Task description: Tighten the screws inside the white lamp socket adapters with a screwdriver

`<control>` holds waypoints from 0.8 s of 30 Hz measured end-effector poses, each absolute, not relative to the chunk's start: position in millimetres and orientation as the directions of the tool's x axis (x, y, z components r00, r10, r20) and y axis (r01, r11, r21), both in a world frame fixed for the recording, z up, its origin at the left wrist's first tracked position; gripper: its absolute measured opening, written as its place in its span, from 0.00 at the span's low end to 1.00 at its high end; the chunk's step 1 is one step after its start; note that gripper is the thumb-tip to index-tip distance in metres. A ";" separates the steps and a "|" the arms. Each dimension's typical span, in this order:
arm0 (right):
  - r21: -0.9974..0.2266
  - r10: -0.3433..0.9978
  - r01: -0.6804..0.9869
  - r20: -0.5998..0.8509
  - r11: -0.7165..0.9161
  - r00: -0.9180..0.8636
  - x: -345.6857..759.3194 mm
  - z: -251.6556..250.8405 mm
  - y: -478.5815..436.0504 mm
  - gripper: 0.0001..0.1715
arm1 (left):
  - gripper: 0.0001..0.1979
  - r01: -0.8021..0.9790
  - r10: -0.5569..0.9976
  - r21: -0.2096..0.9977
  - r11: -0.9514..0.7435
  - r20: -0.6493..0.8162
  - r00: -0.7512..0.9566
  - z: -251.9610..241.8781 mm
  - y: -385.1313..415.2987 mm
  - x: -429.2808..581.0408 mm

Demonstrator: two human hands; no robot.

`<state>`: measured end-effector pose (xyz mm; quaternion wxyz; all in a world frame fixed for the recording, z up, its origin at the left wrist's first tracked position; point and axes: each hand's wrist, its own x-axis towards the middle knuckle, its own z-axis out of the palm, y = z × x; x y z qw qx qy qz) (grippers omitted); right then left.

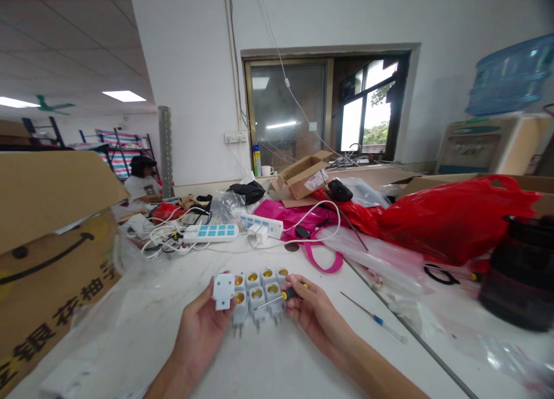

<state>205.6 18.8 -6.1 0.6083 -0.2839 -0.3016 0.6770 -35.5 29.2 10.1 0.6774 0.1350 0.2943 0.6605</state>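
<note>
My left hand is closed on a small white plug-in lamp socket, held up with its flat back toward me. My right hand grips a screwdriver with a black and yellow handle; its metal shaft points left toward that socket. Behind both hands, several more white lamp sockets with brass centres stand grouped on the white table.
A large cardboard box stands at the left. White power strips and cables lie further back. Red plastic bags, a dark jar and a thin tool are at the right. Another person sits far left.
</note>
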 end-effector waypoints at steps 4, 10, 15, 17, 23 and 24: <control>-0.745 0.995 -0.661 -0.028 -0.086 -0.098 202.5 -9.3 19.7 0.34 | 0.17 -0.825 0.976 0.555 0.107 -0.217 -0.019 10.5 29.2 -35.0; -0.731 0.993 -0.675 -0.039 -0.104 -0.111 203.3 -7.8 19.2 0.36 | 0.10 -0.810 0.982 0.583 0.064 -0.181 -0.052 12.3 30.1 -35.6; -0.722 0.996 -0.687 -0.038 -0.082 -0.078 205.0 -8.1 20.0 0.35 | 0.10 -0.806 0.983 0.591 0.011 -0.152 -0.098 17.0 32.4 -33.9; -0.719 0.998 -0.692 -0.038 -0.067 -0.057 204.9 -8.1 21.0 0.34 | 0.10 -0.800 0.986 0.600 0.009 -0.140 -0.094 17.5 33.8 -32.8; -0.703 0.998 -0.709 -0.040 -0.060 -0.045 205.7 -5.5 21.9 0.33 | 0.07 -0.633 0.991 0.773 -0.036 -0.052 -0.119 7.5 32.7 -33.8; -0.699 0.998 -0.713 -0.038 -0.058 -0.044 206.0 -5.1 21.6 0.33 | 0.11 -0.579 0.993 0.814 -0.049 -0.025 -0.118 4.8 31.2 -34.4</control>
